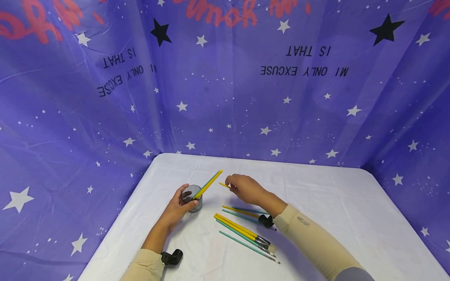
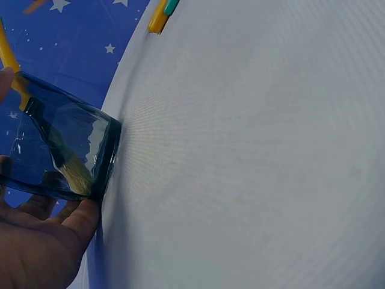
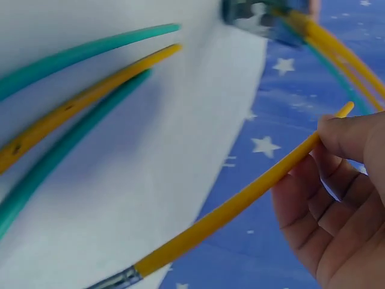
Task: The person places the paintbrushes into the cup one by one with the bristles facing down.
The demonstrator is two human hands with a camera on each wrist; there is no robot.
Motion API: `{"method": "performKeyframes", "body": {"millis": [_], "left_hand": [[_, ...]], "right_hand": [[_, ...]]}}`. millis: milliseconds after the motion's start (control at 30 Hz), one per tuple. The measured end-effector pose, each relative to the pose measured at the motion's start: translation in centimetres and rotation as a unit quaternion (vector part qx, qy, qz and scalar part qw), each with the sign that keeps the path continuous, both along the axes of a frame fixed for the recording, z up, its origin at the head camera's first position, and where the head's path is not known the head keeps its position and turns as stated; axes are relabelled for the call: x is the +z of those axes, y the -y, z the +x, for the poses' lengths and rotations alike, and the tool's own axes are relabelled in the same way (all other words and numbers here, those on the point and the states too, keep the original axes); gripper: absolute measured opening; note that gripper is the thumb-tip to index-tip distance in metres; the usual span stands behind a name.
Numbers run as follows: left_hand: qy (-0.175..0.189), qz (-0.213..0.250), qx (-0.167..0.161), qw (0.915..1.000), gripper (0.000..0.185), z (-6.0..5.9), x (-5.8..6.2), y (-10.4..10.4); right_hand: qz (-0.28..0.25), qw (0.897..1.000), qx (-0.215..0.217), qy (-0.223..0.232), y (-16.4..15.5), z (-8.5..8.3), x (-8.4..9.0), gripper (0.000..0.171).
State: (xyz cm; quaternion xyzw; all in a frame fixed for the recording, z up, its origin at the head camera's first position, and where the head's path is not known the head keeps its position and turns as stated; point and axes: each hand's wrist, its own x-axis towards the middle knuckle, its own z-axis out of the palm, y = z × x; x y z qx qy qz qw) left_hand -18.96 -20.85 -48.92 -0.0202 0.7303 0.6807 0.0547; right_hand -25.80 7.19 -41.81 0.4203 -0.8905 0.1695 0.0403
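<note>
My left hand [image 1: 173,214] grips a clear, dark-tinted glass [image 1: 195,207] standing on the table, fingers round its far side and thumb at the near rim. Yellow and teal paintbrushes [image 1: 209,184] lean out of it to the right. Through its wall in the left wrist view, pale bristles [image 2: 77,174] show at the bottom. To the right of the glass, my right hand [image 1: 247,189] pinches a yellow paintbrush [image 3: 222,214] near the tip of its handle, above the table. Its metal collar points down and away in the right wrist view; the bristles are out of frame.
Loose yellow and teal paintbrushes [image 1: 239,226] lie on the white tablecloth [image 1: 197,249] nearer me. More brushes [image 1: 242,211] lie under my right forearm, partly hidden by the wrist camera [image 1: 266,221]. A purple star-printed curtain [image 1: 239,113] surrounds the table's back and sides.
</note>
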Motion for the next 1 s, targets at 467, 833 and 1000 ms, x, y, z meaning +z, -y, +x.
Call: {"method": "performKeyframes", "body": {"millis": [467,833,1000], "left_hand": [[0.000,0.002,0.000,1.0000,0.082,0.1,0.1,0.0],[-0.003,-0.001,-0.002,1.0000,0.086,-0.2,-0.4,0.1],[0.000,0.006,-0.001,1.0000,0.085,-0.2,-0.3,0.1]], "right_hand": [[-0.196,0.980,-0.001,0.014,0.4,1.7,3.0,0.013],[-0.420,0.905,-0.021,0.066,2.4,3.3,3.4,0.013],[-0.499,0.862,-0.013,0.088,3.5,3.7,3.5,0.012]]}}
